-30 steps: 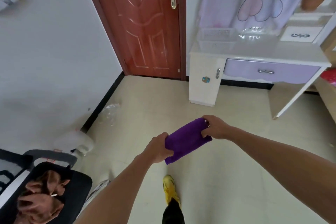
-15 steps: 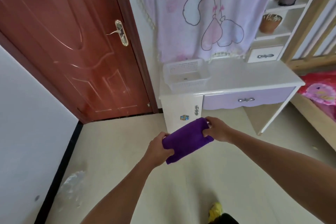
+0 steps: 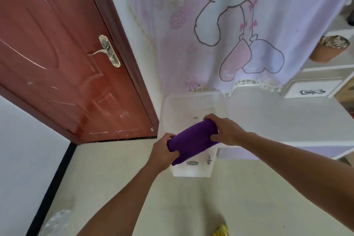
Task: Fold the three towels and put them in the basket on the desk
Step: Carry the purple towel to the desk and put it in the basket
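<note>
Left hand (image 3: pixel 162 152) and right hand (image 3: pixel 224 130) are curled round opposite ends of the folded purple towel (image 3: pixel 191 142), which is held tilted over the near rim of the white basket (image 3: pixel 193 99) set at the left end of the desk (image 3: pixel 277 120), beside the door (image 3: pixel 57 63).

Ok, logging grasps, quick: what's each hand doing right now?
Left hand: grips the folded purple towel.
Right hand: grips that towel's other end.

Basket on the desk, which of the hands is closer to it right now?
Right. The right hand grips the towel at its far end, over the basket; the left hand grips the near end, at the basket's front left corner.
</note>
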`<act>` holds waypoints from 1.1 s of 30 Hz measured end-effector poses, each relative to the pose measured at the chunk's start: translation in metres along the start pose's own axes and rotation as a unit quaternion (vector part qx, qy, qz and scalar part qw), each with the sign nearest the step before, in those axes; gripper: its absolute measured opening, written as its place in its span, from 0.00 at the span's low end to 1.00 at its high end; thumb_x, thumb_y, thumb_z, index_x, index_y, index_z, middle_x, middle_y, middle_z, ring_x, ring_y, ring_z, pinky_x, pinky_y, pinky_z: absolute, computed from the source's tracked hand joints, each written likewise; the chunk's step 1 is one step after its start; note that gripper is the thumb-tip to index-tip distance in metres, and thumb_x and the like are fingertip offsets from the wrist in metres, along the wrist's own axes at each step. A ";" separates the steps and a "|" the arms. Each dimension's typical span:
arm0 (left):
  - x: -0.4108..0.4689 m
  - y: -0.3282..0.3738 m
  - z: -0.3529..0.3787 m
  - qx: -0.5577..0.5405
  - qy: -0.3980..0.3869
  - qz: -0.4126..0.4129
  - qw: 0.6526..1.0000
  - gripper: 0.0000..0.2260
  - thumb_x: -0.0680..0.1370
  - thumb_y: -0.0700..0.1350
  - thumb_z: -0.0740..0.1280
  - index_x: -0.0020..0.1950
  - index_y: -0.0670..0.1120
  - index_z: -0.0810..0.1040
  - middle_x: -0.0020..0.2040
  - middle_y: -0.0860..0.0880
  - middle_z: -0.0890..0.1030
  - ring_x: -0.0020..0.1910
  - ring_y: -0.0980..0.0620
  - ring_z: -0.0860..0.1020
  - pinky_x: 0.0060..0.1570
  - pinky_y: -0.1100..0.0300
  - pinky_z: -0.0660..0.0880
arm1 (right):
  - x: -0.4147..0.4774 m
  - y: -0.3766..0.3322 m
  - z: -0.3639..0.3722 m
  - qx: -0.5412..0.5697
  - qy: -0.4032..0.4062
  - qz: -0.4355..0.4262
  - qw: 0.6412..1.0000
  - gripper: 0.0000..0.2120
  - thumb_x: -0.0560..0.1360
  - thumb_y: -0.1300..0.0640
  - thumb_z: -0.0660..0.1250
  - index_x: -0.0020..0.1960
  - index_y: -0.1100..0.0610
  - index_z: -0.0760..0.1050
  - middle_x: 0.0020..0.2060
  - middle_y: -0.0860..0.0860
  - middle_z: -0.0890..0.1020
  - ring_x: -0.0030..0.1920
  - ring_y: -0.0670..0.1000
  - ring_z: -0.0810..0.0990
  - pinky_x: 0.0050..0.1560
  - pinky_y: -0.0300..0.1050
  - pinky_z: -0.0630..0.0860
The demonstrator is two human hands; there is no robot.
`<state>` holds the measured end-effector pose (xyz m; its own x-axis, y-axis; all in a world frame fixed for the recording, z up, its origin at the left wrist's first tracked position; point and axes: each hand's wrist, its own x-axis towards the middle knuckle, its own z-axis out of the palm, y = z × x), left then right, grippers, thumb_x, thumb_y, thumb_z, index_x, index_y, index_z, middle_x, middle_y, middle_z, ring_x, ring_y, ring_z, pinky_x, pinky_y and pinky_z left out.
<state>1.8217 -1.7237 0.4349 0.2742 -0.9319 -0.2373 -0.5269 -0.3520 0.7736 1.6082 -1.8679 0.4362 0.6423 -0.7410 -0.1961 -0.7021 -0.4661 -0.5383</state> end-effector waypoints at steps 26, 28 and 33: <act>0.218 -0.031 0.046 0.120 -0.089 -0.193 0.970 0.23 0.73 0.51 0.67 0.64 0.44 0.66 0.56 0.44 0.78 0.52 0.44 0.79 0.49 0.52 0.77 | 0.322 0.008 0.006 -0.476 -0.235 -0.233 0.815 0.19 0.72 0.59 0.66 0.62 0.55 0.69 0.50 0.54 0.78 0.45 0.55 0.79 0.38 0.46 0.68; 0.214 -0.031 0.056 0.112 -0.086 -0.226 0.964 0.27 0.74 0.51 0.66 0.68 0.42 0.63 0.57 0.43 0.77 0.53 0.43 0.78 0.50 0.52 0.76 | 0.328 0.003 0.022 -0.484 -0.251 -0.275 0.792 0.15 0.73 0.61 0.64 0.60 0.57 0.71 0.51 0.55 0.79 0.47 0.56 0.79 0.39 0.46 0.65; 0.211 -0.033 0.065 0.150 0.005 -0.240 0.959 0.29 0.76 0.49 0.65 0.73 0.42 0.59 0.61 0.44 0.73 0.58 0.45 0.75 0.55 0.54 0.75 | 0.333 -0.008 0.045 -0.458 -0.207 -0.326 0.801 0.13 0.78 0.64 0.58 0.61 0.61 0.72 0.60 0.58 0.72 0.55 0.59 0.74 0.40 0.49 0.64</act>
<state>1.8447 -1.9139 0.3209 0.5505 -0.6551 -0.5174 -0.5453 -0.7515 0.3713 1.8420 -2.0891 0.3382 0.8780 -0.0601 -0.4749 0.0151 -0.9881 0.1529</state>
